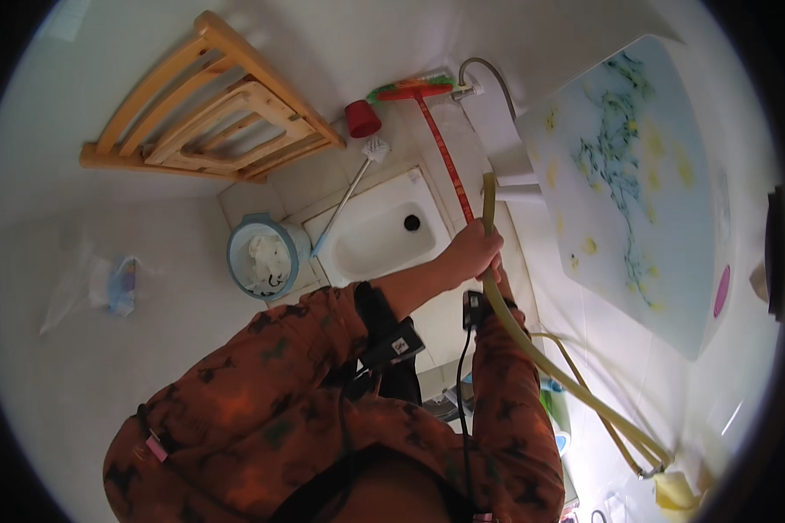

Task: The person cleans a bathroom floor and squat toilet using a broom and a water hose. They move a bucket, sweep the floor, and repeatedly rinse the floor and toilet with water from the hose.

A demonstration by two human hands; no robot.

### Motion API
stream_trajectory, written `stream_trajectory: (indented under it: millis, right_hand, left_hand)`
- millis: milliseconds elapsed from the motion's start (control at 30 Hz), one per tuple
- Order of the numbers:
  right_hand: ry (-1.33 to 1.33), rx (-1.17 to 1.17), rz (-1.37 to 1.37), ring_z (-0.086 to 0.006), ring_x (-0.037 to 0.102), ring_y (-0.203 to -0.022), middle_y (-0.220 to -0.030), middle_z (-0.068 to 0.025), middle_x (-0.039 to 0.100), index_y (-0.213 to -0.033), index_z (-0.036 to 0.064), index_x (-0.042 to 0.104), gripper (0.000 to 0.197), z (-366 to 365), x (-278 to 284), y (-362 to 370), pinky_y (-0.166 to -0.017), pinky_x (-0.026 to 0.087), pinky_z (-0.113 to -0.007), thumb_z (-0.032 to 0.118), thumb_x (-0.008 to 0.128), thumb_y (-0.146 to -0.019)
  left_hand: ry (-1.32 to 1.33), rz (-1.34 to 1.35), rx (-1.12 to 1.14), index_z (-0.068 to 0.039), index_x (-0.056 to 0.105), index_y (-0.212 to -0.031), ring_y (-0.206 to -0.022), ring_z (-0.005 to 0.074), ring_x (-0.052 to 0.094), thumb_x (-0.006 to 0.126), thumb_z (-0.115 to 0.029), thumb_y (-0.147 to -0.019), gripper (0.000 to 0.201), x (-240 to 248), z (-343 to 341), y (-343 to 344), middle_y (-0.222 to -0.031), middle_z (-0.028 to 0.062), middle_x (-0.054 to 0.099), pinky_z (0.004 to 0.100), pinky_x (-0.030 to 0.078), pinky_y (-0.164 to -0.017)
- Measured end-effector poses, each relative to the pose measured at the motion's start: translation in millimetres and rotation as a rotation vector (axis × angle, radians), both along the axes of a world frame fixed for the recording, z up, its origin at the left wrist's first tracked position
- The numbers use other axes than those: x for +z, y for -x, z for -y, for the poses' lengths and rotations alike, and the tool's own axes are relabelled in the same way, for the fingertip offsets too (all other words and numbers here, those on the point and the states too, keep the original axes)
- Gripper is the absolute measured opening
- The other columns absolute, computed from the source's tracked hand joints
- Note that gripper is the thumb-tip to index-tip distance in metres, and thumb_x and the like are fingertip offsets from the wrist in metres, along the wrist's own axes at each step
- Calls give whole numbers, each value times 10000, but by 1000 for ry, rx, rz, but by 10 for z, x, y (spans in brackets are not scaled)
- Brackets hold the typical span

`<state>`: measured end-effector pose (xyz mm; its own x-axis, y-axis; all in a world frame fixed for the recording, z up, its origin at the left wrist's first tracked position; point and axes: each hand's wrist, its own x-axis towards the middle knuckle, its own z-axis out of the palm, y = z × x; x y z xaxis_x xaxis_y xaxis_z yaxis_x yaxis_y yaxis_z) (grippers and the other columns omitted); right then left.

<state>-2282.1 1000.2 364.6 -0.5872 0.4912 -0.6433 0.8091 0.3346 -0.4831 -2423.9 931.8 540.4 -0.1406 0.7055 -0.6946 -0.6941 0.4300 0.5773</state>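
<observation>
My left hand is closed around a yellowish-green hose, whose free end sticks up past the fingers. My right hand is just below and behind it, mostly hidden by the hose and the left hand, so its grip does not show. A broom with a red handle and green bristles slants from the far wall down to my left hand. There the handle passes out of sight, and I cannot tell whether a hand holds it. Beyond my hands, to the left, is a white squat toilet set in the floor.
A toilet brush lies along the toilet's left side, near a red cup-shaped holder. Left of it stands a blue bin with white waste. A wooden folding seat leans at the back left; a patterned white panel stands on the right.
</observation>
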Motion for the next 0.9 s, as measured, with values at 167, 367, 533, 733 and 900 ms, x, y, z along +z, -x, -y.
stream_trajectory:
  millis: [167,367,533,733,900]
  right_hand:
    - [358,-167,109,-386,509,-830,-881,-268,523,-953,-74,480,479,-504,-341,226,-737,415,-447,343,256,-881]
    - [307,-123,321,-410,485,-900,-953,-293,510,-955,-93,503,539,-261,37,-216,-778,397,-465,368,232,-884]
    - [38,31,389,-405,495,-903,-946,-287,520,-945,-75,517,548,-516,-65,-69,-780,402,-458,404,265,-861]
    - [101,21,281,-400,508,-906,-938,-281,532,-933,-53,534,560,-1036,-1000,224,-782,407,-450,447,304,-833]
    - [151,-6,420,-396,519,-909,-931,-275,541,-923,-35,548,572,-803,-605,-531,-784,411,-444,484,337,-810]
  left_hand:
    - [62,91,24,-71,367,-782,-458,173,529,391,-147,-779,80,-312,-307,91,-569,33,469,251,360,-366]
    - [118,59,-22,-73,356,-806,-455,164,526,396,-147,-786,87,-204,-403,242,-561,24,464,252,357,-369]
    - [28,10,137,-63,353,-795,-435,175,520,388,-128,-780,75,-43,-506,281,-545,38,458,264,357,-357]
    - [18,22,110,-71,356,-778,-431,166,518,391,-141,-781,78,-188,-759,152,-533,29,454,260,349,-354]
    - [35,24,82,-84,368,-794,-460,147,528,408,-170,-797,95,-153,-657,141,-559,15,466,241,348,-370]
